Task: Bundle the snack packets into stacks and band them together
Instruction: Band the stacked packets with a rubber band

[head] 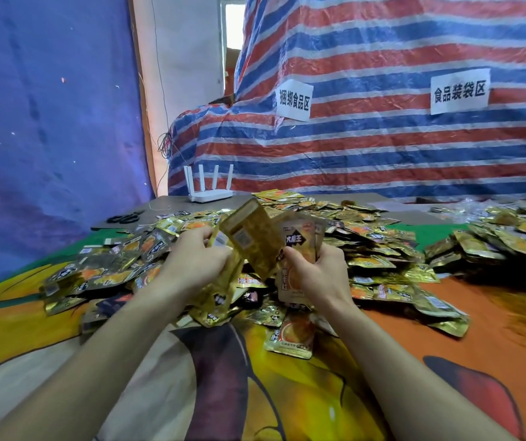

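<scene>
The left hand (196, 261) grips several gold packets (252, 238), tilted back-side up. The right hand (323, 272) curls its fingers round the lower part of a face-up stack (299, 249). Both are held just above the loose heap (382, 249) on the cloth-covered bench (462, 329). The step in hand appears to be stack building. Recommended: turn each added packet to match the stack's facing, square the edges, and grip firmly, since foil probably slides. No band is visible.
</scene>
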A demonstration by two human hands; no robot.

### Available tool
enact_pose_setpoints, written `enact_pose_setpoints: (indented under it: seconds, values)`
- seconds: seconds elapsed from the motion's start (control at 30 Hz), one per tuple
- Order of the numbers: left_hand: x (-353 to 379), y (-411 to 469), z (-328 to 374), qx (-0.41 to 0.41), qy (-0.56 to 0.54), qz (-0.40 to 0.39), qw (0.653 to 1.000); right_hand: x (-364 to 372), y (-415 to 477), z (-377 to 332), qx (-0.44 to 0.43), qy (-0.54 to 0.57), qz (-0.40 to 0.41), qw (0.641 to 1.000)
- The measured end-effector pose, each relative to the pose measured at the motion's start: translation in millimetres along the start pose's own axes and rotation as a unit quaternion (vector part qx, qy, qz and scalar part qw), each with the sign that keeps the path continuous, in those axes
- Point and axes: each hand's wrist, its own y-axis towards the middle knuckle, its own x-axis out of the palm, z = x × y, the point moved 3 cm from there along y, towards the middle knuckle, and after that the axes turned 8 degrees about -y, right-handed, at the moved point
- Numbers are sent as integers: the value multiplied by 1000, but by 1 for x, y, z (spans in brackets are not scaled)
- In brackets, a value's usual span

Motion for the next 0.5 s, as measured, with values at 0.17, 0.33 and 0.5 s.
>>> enact_pose_setpoints:
  seconds: [0.17, 0.33, 0.5]
  values:
    - [35, 6, -13, -103, -280, 14, 954, -3, 5, 7, 57, 70, 49, 995]
    - [64, 9, -18, -134, -371, 68, 916, -1, 5, 11, 95, 119, 30, 988]
    - [77, 9, -10, -62, -280, 89, 954, 9, -3, 2, 24, 98, -47, 994]
